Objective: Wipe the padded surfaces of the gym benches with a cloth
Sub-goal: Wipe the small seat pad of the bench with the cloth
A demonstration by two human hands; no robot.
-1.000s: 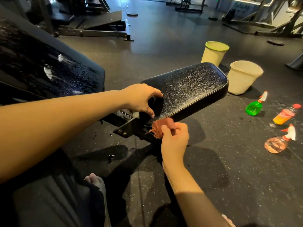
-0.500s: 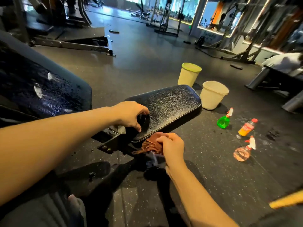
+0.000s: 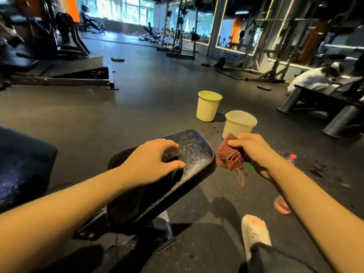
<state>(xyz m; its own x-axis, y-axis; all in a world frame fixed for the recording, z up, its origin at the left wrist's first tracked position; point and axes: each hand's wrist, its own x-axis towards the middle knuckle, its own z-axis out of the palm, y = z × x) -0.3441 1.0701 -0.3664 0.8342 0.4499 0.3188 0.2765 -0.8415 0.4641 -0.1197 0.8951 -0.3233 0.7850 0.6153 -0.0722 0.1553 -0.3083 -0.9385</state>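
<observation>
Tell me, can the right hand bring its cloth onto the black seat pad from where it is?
Probably yes. The right hand holds the cloth beside the right edge of the seat pad, nothing between them. The left hand rests on the pad's middle, covering that patch; the far end is bare.

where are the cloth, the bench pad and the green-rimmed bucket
cloth (image 3: 228, 156): head view, bunched middle
bench pad (image 3: 197, 151): head view, speckled top near far end
green-rimmed bucket (image 3: 207, 110): head view, front wall

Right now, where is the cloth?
Head view, right of centre: the cloth is bunched in the right hand, just off the right edge of the bench pad, in front of the cream bucket.
</observation>
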